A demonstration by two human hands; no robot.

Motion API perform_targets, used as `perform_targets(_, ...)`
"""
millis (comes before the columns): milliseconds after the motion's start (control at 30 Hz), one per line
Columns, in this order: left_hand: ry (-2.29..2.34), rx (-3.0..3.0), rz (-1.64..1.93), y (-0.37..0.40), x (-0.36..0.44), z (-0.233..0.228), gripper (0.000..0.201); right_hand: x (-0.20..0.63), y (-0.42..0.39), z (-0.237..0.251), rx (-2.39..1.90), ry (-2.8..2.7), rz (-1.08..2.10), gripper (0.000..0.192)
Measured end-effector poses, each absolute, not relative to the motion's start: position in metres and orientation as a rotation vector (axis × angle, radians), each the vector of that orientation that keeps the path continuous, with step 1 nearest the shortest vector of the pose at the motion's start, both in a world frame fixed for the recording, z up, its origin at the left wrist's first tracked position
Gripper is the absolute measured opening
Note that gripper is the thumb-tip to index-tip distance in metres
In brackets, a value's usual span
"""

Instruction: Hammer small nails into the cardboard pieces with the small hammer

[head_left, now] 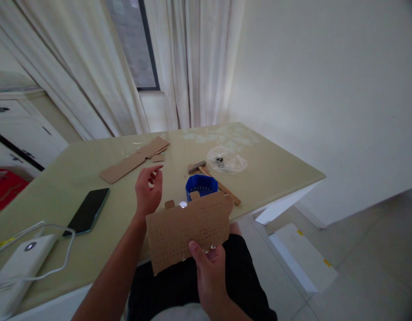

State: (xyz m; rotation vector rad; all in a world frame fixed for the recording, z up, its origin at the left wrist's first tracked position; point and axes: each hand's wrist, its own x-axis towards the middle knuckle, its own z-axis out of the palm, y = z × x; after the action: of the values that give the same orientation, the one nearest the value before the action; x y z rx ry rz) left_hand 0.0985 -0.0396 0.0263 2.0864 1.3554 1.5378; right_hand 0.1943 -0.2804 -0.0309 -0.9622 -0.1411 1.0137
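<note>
Your right hand (209, 267) grips the lower edge of a perforated cardboard sheet (189, 229), thumb on its near face, holding it tilted up above your lap at the near edge of the desk (275, 174). The sheet is dotted with rows of small holes and has small tabs along its top edge. Your left hand (148, 189) hovers just above and to the left of the sheet, not touching it, fingers loosely curled with thumb and forefinger close together; whether something tiny sits between them you cannot tell.

Just behind the sheet, a blue plastic basket (201, 185) stands on the desk, partly hidden by the cardboard. Beside it lies a hammer (214, 178) with a wooden handle, and farther back a clear plastic bag (227, 161) with small dark pieces in it. Strips of plain cardboard (134, 160) lie toward the far left, a dark phone (87, 210) lies flat nearer you, and a white power bank (20, 263) with a white cable (59, 263) sits at the left corner.
</note>
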Motion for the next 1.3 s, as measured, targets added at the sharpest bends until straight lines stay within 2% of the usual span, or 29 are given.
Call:
perform_targets(67, 1.123, 1.779, 1.615, -0.075, 0.096, 0.024, 0.031, 0.197, -0.280, -0.030, -0.969, -0.102, 0.999, 0.061)
perform_targets(133, 1.097, 1.541, 1.643, -0.113, 0.088, 0.016, 0.029, 0.199, -0.280, -0.029, -0.980, -0.069, 0.994, 0.064)
perform_targets(200, 1.206, 1.333, 1.629, -0.149, 0.079, 0.005, 0.039, 0.200, -0.281, -0.029, -0.989, -0.064, 0.994, 0.064)
perform_targets(300, 1.215, 1.150, 1.410, -0.189, 0.068, -0.008, 0.065, 0.199, -0.281, -0.029, -1.003, -0.123, 1.007, 0.059)
perform_targets(367, 1.240, 1.126, 1.240, -0.203, 0.063, -0.011, 0.069, 0.199, -0.281, -0.030, -0.997, -0.177, 1.017, 0.056)
perform_targets(467, 1.278, 1.165, 1.132, -0.210, 0.059, -0.006, 0.066, 0.202, -0.279, -0.030, -0.995, -0.209, 1.018, 0.055)
perform_targets(700, 1.332, 1.260, 1.162, -0.207, 0.058, 0.000, 0.068, 0.210, -0.275, -0.035, -1.033, -0.227, 1.026, 0.056)
perform_targets(833, 1.262, 1.027, 1.135, -0.212, 0.059, -0.007, 0.064, 0.210, -0.277, -0.032, -1.047, -0.247, 1.049, 0.055)
perform_targets(1000, 1.141, 0.586, 1.091, -0.228, 0.072, -0.005, 0.070, 0.209, -0.280, -0.026, -1.024, -0.308, 1.103, 0.054)
perform_targets(1300, 1.080, 0.544, 1.111, -0.232, 0.077, 0.006, 0.071, 0.219, -0.273, -0.028, -0.994, -0.205, 1.046, 0.053)
